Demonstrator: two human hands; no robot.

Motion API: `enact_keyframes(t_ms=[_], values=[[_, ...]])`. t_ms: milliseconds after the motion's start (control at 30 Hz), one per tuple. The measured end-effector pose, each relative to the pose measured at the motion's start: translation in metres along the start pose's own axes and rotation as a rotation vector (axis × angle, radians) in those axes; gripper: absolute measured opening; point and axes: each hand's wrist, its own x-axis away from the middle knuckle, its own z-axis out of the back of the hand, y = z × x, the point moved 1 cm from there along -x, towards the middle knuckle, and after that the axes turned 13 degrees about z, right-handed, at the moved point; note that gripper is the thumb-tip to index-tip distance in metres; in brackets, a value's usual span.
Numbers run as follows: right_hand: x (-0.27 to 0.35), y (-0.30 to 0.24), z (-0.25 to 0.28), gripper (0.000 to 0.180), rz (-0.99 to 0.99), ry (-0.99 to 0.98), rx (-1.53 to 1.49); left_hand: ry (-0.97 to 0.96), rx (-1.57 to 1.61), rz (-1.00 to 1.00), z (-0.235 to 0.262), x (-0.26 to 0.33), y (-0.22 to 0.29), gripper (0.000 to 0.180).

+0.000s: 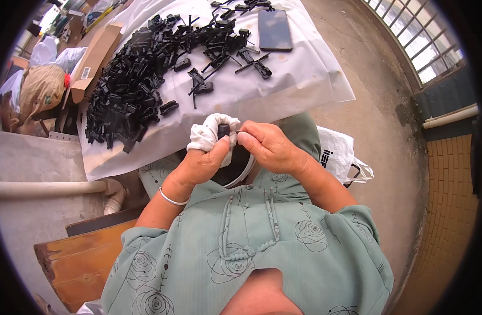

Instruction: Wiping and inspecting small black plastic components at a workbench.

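Note:
My left hand is closed around a bunched white cloth and a small black plastic part, with the thumb pressed against the part. Right beside it, my right hand pinches with thumb and forefinger at the cloth's edge; what lies between those fingertips is too small to make out. Both hands are in front of the near edge of a table with a white cover. A big heap of black plastic parts covers the table's left side, and several looser black pieces lie toward its middle.
A dark phone lies at the table's far right. Left of the heap stands an open cardboard box. Below my hands is a dark round container with a pale rim. A white bag rests on the floor to the right.

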Motion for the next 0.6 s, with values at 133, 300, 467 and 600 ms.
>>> enact_keyframes(t_ms=[133, 300, 467, 600], values=[[-0.013, -0.004, -0.01, 0.02, -0.003, -0.089, 0.059, 0.135, -0.138, -0.043, 0.004, 0.003, -0.003, 0.024], [-0.019, 0.003, -0.021, 0.019, 0.053, -0.105, 0.108, 0.304, -0.483, -0.306, 0.006, 0.006, -0.001, 0.024], [-0.024, 0.006, -0.035, 0.019, -0.015, -0.135, 0.084, 0.336, -0.635, -0.332, 0.024, 0.011, -0.003, 0.024], [-0.036, 0.004, -0.001, 0.017, 0.141, 0.099, 0.631, 0.381, -1.107, -0.407, 0.043, 0.026, 0.011, 0.036]])
